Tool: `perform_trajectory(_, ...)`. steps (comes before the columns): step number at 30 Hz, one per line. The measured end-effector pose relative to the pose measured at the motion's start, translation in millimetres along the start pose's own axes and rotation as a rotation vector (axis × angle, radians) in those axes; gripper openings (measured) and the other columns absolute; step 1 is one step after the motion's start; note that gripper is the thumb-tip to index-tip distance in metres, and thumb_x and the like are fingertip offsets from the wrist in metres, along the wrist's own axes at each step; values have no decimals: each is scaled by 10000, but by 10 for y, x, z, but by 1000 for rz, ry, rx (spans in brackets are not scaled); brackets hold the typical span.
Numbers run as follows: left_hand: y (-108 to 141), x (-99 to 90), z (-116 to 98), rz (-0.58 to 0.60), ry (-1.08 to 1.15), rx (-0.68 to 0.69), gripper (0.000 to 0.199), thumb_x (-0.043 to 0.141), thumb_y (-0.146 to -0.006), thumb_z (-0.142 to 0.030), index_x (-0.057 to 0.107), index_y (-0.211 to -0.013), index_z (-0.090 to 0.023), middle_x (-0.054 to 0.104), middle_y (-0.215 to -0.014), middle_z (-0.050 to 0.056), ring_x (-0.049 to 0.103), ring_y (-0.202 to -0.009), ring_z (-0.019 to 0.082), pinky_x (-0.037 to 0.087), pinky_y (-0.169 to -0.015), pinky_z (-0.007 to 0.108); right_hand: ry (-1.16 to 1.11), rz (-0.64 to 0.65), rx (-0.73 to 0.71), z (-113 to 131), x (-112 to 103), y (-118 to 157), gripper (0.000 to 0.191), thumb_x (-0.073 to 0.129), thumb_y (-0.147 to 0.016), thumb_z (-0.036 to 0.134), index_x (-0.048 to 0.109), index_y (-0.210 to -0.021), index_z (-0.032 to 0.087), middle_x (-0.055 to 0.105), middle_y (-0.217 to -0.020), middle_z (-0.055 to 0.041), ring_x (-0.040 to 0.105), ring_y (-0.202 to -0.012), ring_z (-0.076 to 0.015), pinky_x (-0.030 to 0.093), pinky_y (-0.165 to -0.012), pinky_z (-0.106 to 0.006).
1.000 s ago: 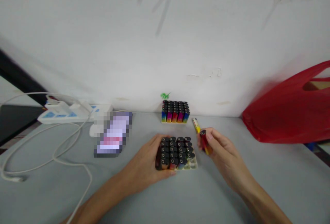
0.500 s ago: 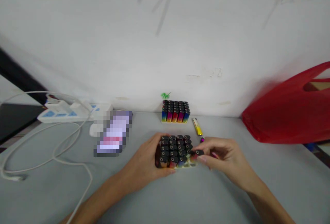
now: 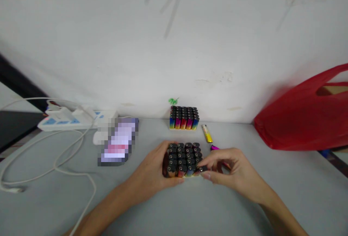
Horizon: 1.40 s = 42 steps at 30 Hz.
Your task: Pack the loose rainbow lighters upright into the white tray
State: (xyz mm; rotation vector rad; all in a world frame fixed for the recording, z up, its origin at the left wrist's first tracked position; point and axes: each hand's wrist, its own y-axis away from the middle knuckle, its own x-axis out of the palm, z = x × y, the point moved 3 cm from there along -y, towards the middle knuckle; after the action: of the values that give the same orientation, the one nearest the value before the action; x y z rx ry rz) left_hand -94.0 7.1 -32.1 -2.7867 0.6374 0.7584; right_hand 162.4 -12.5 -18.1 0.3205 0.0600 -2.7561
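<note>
My left hand [image 3: 156, 165] wraps around the left side of a block of upright lighters [image 3: 181, 158] with black tops, standing in rows in a pale tray [image 3: 191, 176]. At the block's front right corner, my right hand [image 3: 227, 167] pinches one lighter [image 3: 202, 169] by its black top, between thumb and fingers. Its lower part is hidden. A purple lighter [image 3: 214, 147] lies partly covered by my right hand. Behind it a yellow and white lighter [image 3: 207, 133] rests on the table.
A second block of colourful lighters [image 3: 184, 118] stands against the wall. On the left are a phone [image 3: 119, 140], a white power strip [image 3: 78, 119] and a looping white cable [image 3: 57, 165] on the grey table [image 3: 174, 210]. A red bag [image 3: 299, 116] leans at the right.
My right hand has moved left and down with the lighter, from beside the block to its front right corner. More of the purple lighter shows. My left hand keeps its hold.
</note>
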Motion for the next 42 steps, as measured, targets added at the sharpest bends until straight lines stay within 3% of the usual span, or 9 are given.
perform_trajectory(7,-3,2,-3,-6,-6,10,702,967,-741,-257,643,-1363,-287,779,-1304,41,746,-1192,353,598,-1026,447,-17,-53,-44,89,9,-8,297,898,-919,469,847,-1097,237,727,-741,-1,623,-650,-160,479,-636,-312)
perform_trajectory(11,-4,4,-2,-1,0,-1,724,980,-739,-260,630,-1372,-285,776,-1320,44,748,-1206,361,599,-1043,450,179,-393,-7,-9,-151,-50,351,713,-1037,570,811,-1072,234,770,-862,-54,669,-732,-220,496,-658,-355)
perform_trajectory(14,2,3,4,3,0,-20,742,981,-746,-269,616,-1392,-276,782,-1310,41,753,-1196,361,596,-1051,454,527,-575,-31,-136,-259,-78,347,623,-1080,518,825,-1145,245,787,-1162,-124,706,-1031,-323,553,-845,-459)
perform_trajectory(17,6,2,4,7,-20,-18,725,969,-757,-239,614,-1388,-275,769,-1321,41,735,-1224,350,580,-1065,453,741,-503,-98,-249,-246,-113,385,525,-1129,438,803,-1327,259,725,-1392,-153,616,-1324,-371,477,-1116,-570)
perform_trajectory(19,5,-1,-2,1,-23,-7,731,973,-752,-226,618,-1389,-277,759,-1336,39,725,-1240,341,571,-1078,449,797,-421,-93,-303,-206,-125,396,476,-1157,407,790,-1362,279,703,-1469,-143,585,-1377,-366,435,-1155,-586)
perform_trajectory(24,-1,0,-18,2,-14,2,733,980,-743,-238,632,-1388,-268,762,-1338,53,727,-1236,352,571,-1088,465,818,-339,-91,-330,-166,-135,343,489,-1166,364,806,-1280,302,736,-1474,-94,612,-1342,-351,403,-1089,-553)
perform_trajectory(32,1,-1,-16,-9,-17,-2,691,963,-745,-255,645,-1358,-272,765,-1310,55,729,-1207,361,593,-1046,469,783,-399,-70,-347,-187,-166,229,621,-1109,414,766,-1015,264,809,-1091,-86,680,-1087,-345,380,-949,-495)
perform_trajectory(36,-4,0,-16,-4,-26,6,665,955,-750,-243,647,-1339,-265,764,-1274,51,731,-1174,349,588,-1025,452,772,-369,-79,-363,-125,-162,139,655,-1085,359,741,-1144,267,786,-1119,-74,687,-1083,-326,396,-961,-486)
perform_trajectory(42,-10,-7,-29,11,-1,-11,606,932,-753,-229,652,-1291,-249,775,-1210,28,749,-1094,318,599,-937,403,835,-303,-95,-341,-47,-139,295,537,-1144,355,748,-1348,324,734,-1166,-109,637,-1128,-334,420,-953,-493)
